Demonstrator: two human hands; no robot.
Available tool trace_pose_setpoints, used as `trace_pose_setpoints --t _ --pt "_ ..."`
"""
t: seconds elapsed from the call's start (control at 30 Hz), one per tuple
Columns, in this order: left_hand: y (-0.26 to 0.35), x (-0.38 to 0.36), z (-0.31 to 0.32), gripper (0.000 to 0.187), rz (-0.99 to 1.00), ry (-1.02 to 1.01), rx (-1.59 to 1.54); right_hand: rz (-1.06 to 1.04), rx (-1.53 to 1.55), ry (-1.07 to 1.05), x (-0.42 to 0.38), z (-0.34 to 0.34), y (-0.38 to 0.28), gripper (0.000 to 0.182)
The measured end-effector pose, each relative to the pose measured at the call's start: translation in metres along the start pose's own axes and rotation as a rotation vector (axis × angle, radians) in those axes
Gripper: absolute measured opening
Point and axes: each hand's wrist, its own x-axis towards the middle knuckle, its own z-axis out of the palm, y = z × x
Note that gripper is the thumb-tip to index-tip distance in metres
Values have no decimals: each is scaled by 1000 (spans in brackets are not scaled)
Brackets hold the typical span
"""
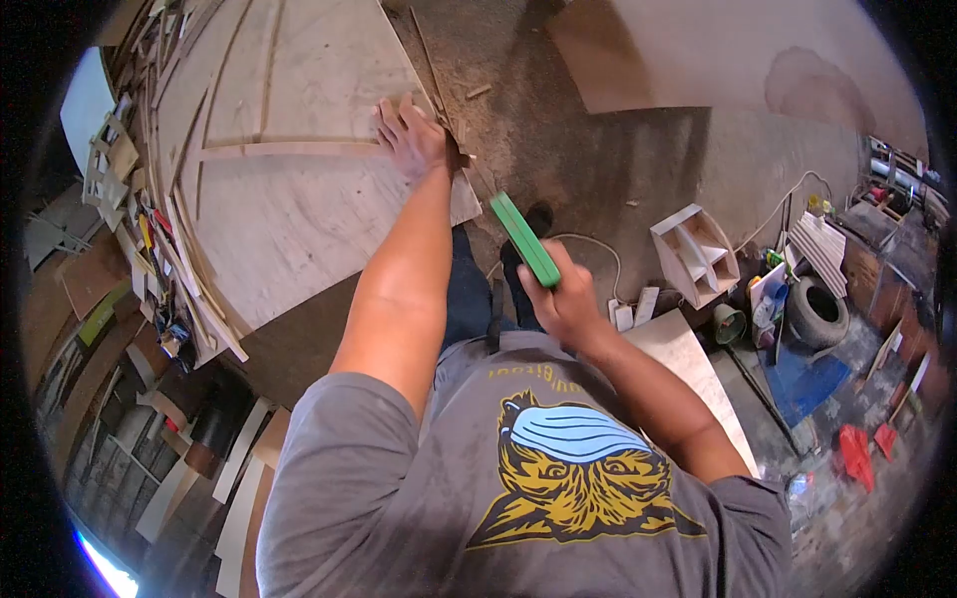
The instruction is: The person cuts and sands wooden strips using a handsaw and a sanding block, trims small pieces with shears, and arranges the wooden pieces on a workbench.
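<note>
A large plywood sheet (309, 219) lies at the upper left, with a narrow wooden strip (289, 150) across it. My left hand (414, 140) bears down over the right end of that strip, near the sheet's edge, holding it with the fingers spread past its far side. A short dark end of wood sticks out beyond the wrist, over the floor. My right hand (568, 299) is closed around the green handle of a hand saw (525, 239), in front of my body. The saw's blade shows almost edge-on as a thin line pointing toward the strip's end.
More thin strips and offcuts (169, 80) line the sheet's left side, with tools (164, 234) among them. On the floor at right stand a small wooden box with compartments (696, 254), a tyre (817, 312) and a bucket (729, 322). A pale cable (615, 261) curves beside my right hand.
</note>
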Motion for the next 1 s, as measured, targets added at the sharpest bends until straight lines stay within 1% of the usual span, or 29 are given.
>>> trace_pose_setpoints --t 0.03,0.1,0.2,0.23,0.33,0.37,0.47,0.5,0.6,0.63,0.73,0.77,0.87,0.9,1.0 --pt "0 -3 -1 34 16 20 -6 44 -4 -6 14 10 7 28" --pt "5 -2 -9 33 -6 -12 4 129 28 -30 35 17 14 27" --pt "7 1 -10 33 0 -5 33 35 -13 -37 13 -1 -4 27" --pt "6 1 -8 33 -1 8 45 -87 4 41 6 -3 -7 27" --pt "0 -2 -3 34 10 -15 40 63 -20 -66 25 6 1 26" --pt "0 -5 -5 34 -2 -23 25 51 -44 -50 36 14 8 25" --pt "3 3 -6 34 -8 -18 -3 68 -74 -48 21 4 2 27" --pt "3 2 -4 34 -4 -10 5 -20 -34 -32 9 -5 -6 29" --pt "2 2 -3 35 -21 -17 -10 -68 -28 -15 9 3 -5 30" --pt "3 -1 -7 35 -30 -32 -22 26 -76 -80 23 12 4 30" --pt "4 2 -11 34 -32 -55 -23 81 -93 -62 31 18 7 30" --pt "7 2 -12 34 -30 -55 -19 59 -69 -40 19 7 -3 29" --pt "8 5 -11 34 -49 -52 -8 -94 -35 48 1 0 -6 27" --pt "7 4 -9 34 -58 -65 -13 -3 -20 -21 13 2 -4 27" --pt "6 0 -10 35 -49 -64 -25 123 -69 -77 44 16 6 30"
